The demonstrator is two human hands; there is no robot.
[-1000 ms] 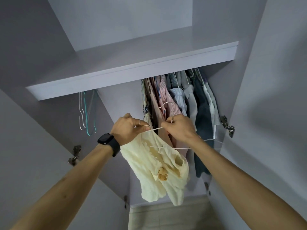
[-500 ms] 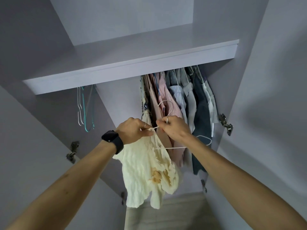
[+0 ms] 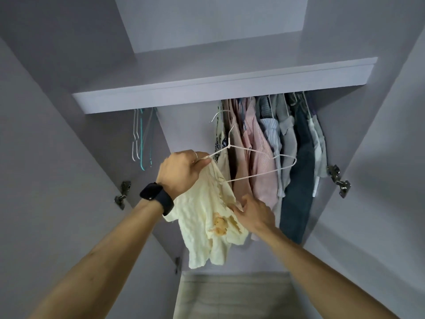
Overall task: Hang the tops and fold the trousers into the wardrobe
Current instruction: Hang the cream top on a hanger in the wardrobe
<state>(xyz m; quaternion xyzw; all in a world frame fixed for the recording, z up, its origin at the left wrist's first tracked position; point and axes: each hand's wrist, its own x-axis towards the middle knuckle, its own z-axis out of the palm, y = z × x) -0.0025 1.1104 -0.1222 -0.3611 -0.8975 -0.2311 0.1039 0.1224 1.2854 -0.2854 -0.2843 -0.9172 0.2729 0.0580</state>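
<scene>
Overhead, the open wardrobe (image 3: 230, 88) fills the view, with a row of hung clothes (image 3: 299, 157) under its shelf on the right and spare hangers (image 3: 139, 139) at the left. In front of that row a cream top (image 3: 202, 217) dangles, bunched on one end of a white wire hanger (image 3: 253, 150) whose hook is clear of the rail. The left hand (image 3: 181, 171) grips that hanger end along with the cloth, while the right hand (image 3: 253, 212) pinches the top lower down. A black watch (image 3: 156, 196) sits on the left wrist.
</scene>
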